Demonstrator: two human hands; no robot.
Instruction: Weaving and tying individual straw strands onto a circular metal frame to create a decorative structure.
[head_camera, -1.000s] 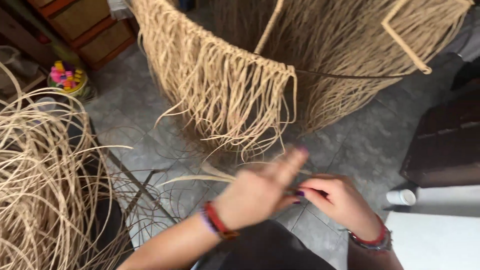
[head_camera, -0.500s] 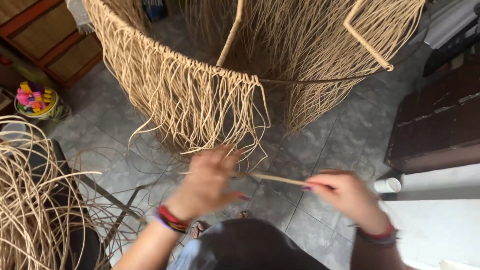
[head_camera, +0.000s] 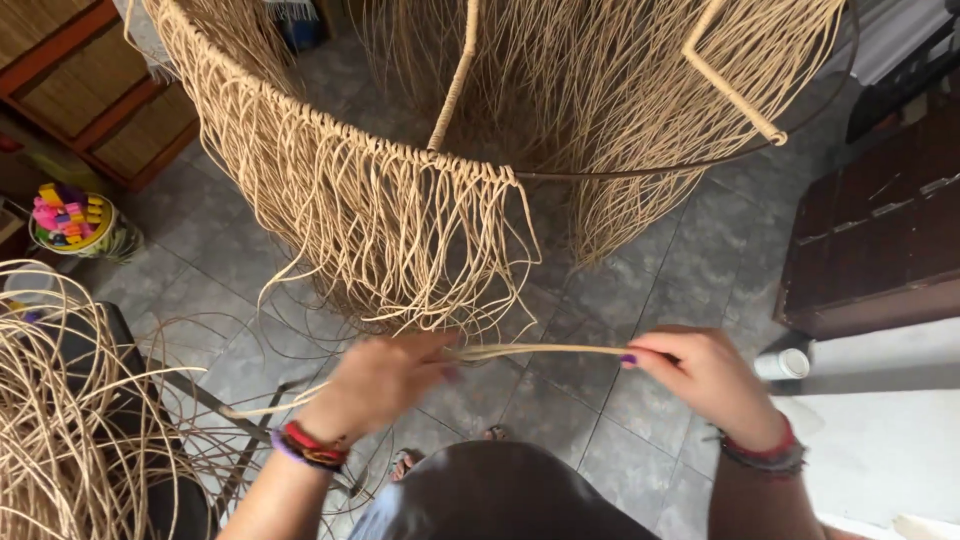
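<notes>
left hand (head_camera: 375, 385): your fingers are curled closed around the rattan strand (head_camera: 540, 352), pinching it at its left end. Motion blur hides the exact finger contact.
right hand (head_camera: 705, 380): closed pinch, thumb and forefinger clamped on the same strand at its right end.
strand: runs nearly level between your two grips, pulled taut, pale tan. Past your left grip a loose tail (head_camera: 265, 408) trails down and to the left toward the floor.
fringe (head_camera: 400, 230): hanging strands directly above and beyond your left grip; the lowest tips come down just above the held strand. Can't tell if they touch it.
ring (head_camera: 640, 168): dark wire hoop that carries the fringe, up and away from both grips; the bare stretch sits above the gap between your hands.
wrapped rod (head_camera: 455, 80): tan-bound strut rising from the ring, above your left grip.
loose bundle (head_camera: 70, 430): pile of unworked strands well off to the left of your left grip.
wristbands (head_camera: 310, 448): red and purple bands on your left wrist, right behind the grip.
white cylinder (head_camera: 782, 364): on the floor just to the right of your right grip.
pot of pegs (head_camera: 75, 220): coloured pieces in a round tub, far up-left of your left grip.
</notes>
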